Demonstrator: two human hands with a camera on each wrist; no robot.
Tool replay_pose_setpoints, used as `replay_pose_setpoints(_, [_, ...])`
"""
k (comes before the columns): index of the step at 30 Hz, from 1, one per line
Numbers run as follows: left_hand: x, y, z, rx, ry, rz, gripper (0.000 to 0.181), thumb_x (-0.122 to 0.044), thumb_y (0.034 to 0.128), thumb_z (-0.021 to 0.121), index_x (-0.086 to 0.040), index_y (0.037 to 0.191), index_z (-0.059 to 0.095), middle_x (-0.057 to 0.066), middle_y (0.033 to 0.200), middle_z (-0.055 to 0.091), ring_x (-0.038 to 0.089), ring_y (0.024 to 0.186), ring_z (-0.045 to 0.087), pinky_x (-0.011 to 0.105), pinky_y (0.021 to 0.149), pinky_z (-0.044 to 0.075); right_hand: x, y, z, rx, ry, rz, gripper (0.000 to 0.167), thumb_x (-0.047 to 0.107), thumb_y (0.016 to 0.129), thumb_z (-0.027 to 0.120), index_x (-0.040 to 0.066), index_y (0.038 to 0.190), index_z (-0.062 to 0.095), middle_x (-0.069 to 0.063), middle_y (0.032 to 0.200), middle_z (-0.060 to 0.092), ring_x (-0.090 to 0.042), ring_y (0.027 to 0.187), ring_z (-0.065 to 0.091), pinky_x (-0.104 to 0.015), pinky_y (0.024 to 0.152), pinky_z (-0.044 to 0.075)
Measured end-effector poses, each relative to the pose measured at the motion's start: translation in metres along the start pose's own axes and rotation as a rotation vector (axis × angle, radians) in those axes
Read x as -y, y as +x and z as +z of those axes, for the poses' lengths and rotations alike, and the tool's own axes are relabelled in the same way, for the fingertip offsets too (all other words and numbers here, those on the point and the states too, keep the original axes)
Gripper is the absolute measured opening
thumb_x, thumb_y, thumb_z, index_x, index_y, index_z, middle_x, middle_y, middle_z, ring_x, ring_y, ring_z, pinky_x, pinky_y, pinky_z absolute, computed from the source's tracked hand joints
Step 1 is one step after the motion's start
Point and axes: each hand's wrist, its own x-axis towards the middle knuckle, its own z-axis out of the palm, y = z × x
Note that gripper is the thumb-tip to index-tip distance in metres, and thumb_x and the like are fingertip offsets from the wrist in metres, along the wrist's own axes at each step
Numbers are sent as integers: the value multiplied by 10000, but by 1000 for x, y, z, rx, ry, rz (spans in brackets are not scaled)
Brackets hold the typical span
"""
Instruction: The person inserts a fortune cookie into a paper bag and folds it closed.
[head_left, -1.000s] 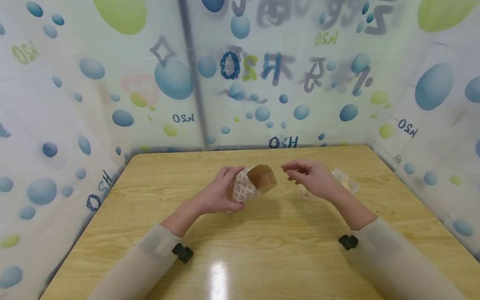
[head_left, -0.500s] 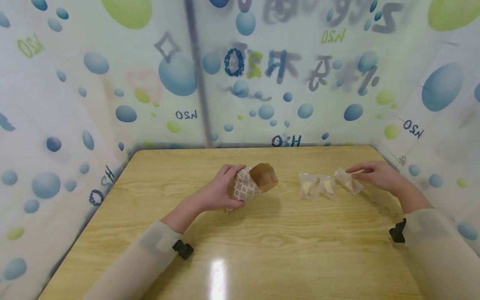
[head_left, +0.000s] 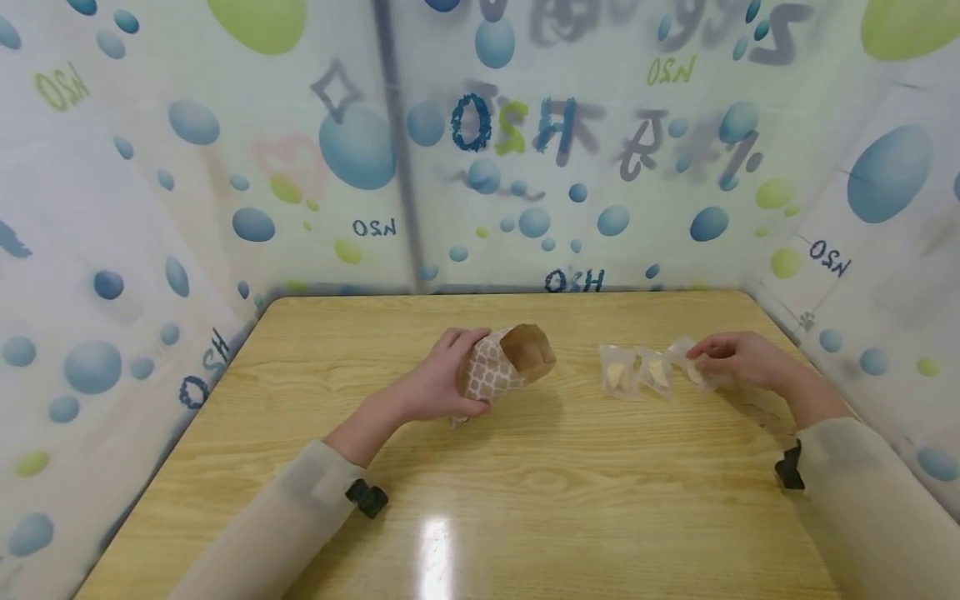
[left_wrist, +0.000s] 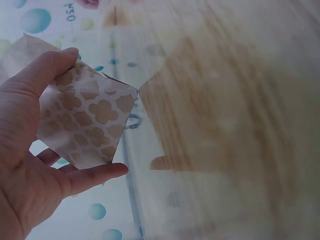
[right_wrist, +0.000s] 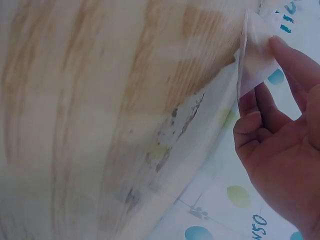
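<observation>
My left hand (head_left: 431, 387) holds a brown paper bag (head_left: 491, 372) with a white lattice pattern, thumb on one side and fingers on the other. The bag is tilted, its open mouth facing right; what lies deep inside cannot be seen. In the left wrist view the patterned bag (left_wrist: 92, 117) lies between thumb and fingers. At the right, my right hand (head_left: 750, 363) pinches a small clear packet (head_left: 681, 350) with something pale in it. The right wrist view shows this packet (right_wrist: 256, 55) between thumb and fingers. Two similar packets (head_left: 618, 372) lie just left of it.
A wooden table (head_left: 480, 500) carries everything, with a bright light reflection near its front. A white curtain (head_left: 495, 242) printed with blue and green dots stands behind it and along both sides. Dark worn marks (right_wrist: 170, 130) show on the tabletop near the right hand.
My right hand moved from beside the bag's mouth to the rightmost packet, uncovering the other packets, and now pinches it, shifting it slightly. The left hand keeps holding the bag in place.
</observation>
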Motion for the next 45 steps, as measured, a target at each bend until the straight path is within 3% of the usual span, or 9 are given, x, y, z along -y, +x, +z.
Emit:
replay_pose_setpoints(7, [2,1,1,6,-7,-3,1140,-288,842,965,-128,1722,257,207,1584,364,345,1369,484,569,1150,512,1,-7,-2,-59,23,24,536,434,1081,703,45,1450,691,-286,1484,623,-422,1257,613,-421,935,552])
replay_pose_setpoints(12, [0,1,2,7,-16,-18,1152,-298,837,968,-136,1725,252,204,1597,356,347,1374,486,571,1153,512,19,-10,-5,-112,103,20,676,540,1061,695,90,1558,611,-268,1599,530,-428,1320,584,-296,867,541])
replay_pose_setpoints(14, [0,1,2,5,-17,-22,1164,-306,832,971,-133,1727,247,206,1607,350,352,1377,487,575,1153,514,34,-11,-3,-126,145,4,665,528,1051,715,107,1558,620,-236,1621,538,-332,1295,630,-269,859,556])
replay_pose_setpoints(18, [0,3,2,-2,-13,-20,1191,-314,816,981,-119,1730,243,211,1614,352,358,1382,492,580,1161,513,71,-18,4,-150,217,-73,552,453,1078,705,139,1530,661,-183,1635,563,15,1144,677,-198,858,566])
replay_pose_setpoints(21, [-1,4,1,-9,-10,-18,1199,-306,805,990,-111,1728,249,215,1614,360,361,1387,494,581,1174,504,100,-23,8,-126,280,-127,502,420,1105,668,161,1535,660,-152,1660,543,130,1119,631,-159,887,558])
replay_pose_setpoints(25, [-2,4,1,-10,-8,-24,1201,-291,799,996,-104,1725,255,223,1621,363,367,1393,499,579,1185,498,132,-28,11,-60,340,-167,490,426,1099,675,207,1538,657,-103,1691,506,15,1191,688,-185,925,571])
replay_pose_setpoints(30, [-2,4,3,5,4,-36,1199,-317,808,993,-103,1727,253,227,1655,362,388,1450,493,584,1223,471,161,-28,20,-18,378,-218,480,390,1070,732,201,1508,677,-109,1481,632,-102,1172,759,-242,935,609])
replay_pose_setpoints(38, [-5,5,4,16,-7,-35,1191,-305,801,996,-108,1723,268,212,1672,374,384,1487,484,575,1256,437,191,-14,37,-1,384,-300,402,295,1051,769,137,1419,736,-108,1156,762,-197,861,718,-329,744,636])
replay_pose_setpoints(45, [-6,7,8,29,-28,-15,1167,-285,797,995,-123,1715,293,199,1657,382,368,1467,482,587,1242,448,203,-5,48,-23,326,-296,399,297,1077,728,117,1433,730,-101,1184,772,-221,778,658,-318,686,582])
